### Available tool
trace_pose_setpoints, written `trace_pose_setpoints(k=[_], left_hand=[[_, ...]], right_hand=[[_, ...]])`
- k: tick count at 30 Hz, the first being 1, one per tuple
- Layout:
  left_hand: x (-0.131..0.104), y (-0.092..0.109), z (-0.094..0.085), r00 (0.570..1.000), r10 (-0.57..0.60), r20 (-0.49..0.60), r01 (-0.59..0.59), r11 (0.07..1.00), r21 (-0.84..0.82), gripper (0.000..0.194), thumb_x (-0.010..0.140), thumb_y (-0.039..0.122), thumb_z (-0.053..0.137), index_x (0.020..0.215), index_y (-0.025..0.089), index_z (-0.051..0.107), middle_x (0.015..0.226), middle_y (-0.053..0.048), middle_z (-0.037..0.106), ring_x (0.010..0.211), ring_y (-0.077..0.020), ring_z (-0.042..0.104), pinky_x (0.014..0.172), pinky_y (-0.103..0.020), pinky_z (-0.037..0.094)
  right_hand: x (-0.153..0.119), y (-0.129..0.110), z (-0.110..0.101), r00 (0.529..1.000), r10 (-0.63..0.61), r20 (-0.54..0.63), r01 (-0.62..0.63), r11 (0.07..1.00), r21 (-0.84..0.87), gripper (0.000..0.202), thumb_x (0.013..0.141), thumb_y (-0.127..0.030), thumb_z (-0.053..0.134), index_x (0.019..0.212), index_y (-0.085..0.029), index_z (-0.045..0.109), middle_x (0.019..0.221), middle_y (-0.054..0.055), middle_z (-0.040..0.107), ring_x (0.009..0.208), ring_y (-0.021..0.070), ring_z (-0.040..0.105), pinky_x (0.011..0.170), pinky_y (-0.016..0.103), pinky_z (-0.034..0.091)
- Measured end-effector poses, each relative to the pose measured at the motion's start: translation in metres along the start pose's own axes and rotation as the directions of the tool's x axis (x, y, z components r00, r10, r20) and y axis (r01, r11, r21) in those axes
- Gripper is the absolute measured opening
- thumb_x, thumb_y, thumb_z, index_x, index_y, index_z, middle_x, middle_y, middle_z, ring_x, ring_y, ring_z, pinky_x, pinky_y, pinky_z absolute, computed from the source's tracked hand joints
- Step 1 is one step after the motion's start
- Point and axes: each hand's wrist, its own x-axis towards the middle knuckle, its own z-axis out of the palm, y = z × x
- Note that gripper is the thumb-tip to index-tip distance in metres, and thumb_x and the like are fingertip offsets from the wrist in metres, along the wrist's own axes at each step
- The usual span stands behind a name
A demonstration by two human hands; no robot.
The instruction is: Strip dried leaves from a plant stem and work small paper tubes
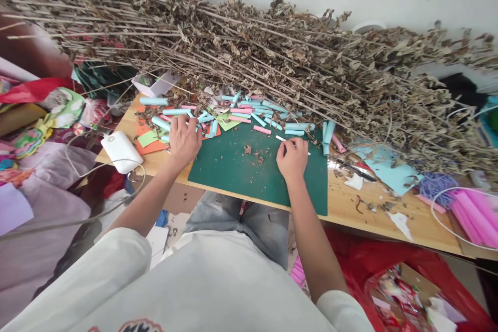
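My left hand (185, 140) is at the left edge of the green mat (233, 166), with its curled fingers over blue paper rolls (177, 112); what its fingertips hold, if anything, is hidden. On the mat's right half, my right hand (292, 158) has its fingers closed around a thin white strip (280, 138) whose end shows to the left of them. Pink rolls (262, 129) and more blue rolls lie along the mat's far edge. Brown leaf crumbs (249, 150) are scattered mid-mat.
Dried stalks (241, 46) span the back. A white power bank (122, 152) with a cable sits left. Right are a black pen-like tool (358, 170), a blue sheet (389, 166), purple shreds (436, 187) and pink paper (474, 215). A red bag (350, 254) hangs below.
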Motion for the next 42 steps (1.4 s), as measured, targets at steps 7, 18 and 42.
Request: trace_pose_setpoints(k=[7,18,42], left_hand=[[0.022,-0.002,0.012,0.997,0.03,0.071,-0.032,0.999,0.029,0.026,0.092,0.021,0.042,0.107,0.017,0.063,0.112,-0.018,0.06,0.113,-0.0354,0.049,0.094,-0.05,0.039],[-0.012,0.012,-0.002,0.943,0.099,-0.318,-0.271,0.784,-0.559,0.016,0.094,0.024,0.055,0.105,0.018,0.064,0.102,-0.007,0.069,0.094,-0.0164,0.064,0.08,-0.028,0.053],[-0.066,0.096,0.032,0.998,0.057,0.033,0.01,0.356,-0.935,0.012,0.08,0.029,0.074,0.085,0.018,0.075,0.088,-0.007,0.073,0.082,-0.0172,0.068,0.072,-0.028,0.055]], right_hand=[[0.0,0.0,0.0,1.0,0.003,-0.011,-0.004,1.0,-0.012,0.027,0.092,-0.024,0.045,0.091,-0.015,0.071,0.097,0.013,0.058,0.093,0.0266,0.047,0.085,0.039,0.042],[-0.001,0.003,0.004,0.999,-0.017,-0.045,0.018,1.0,0.012,0.025,0.091,-0.023,0.048,0.091,-0.014,0.071,0.097,0.014,0.059,0.091,0.0258,0.045,0.084,0.04,0.042],[-0.019,-0.081,-0.062,0.931,-0.238,0.277,-0.082,0.602,0.794,0.031,0.083,-0.032,0.071,0.114,-0.026,0.069,0.079,-0.001,0.059,0.06,0.0096,0.05,0.059,0.025,0.047]])
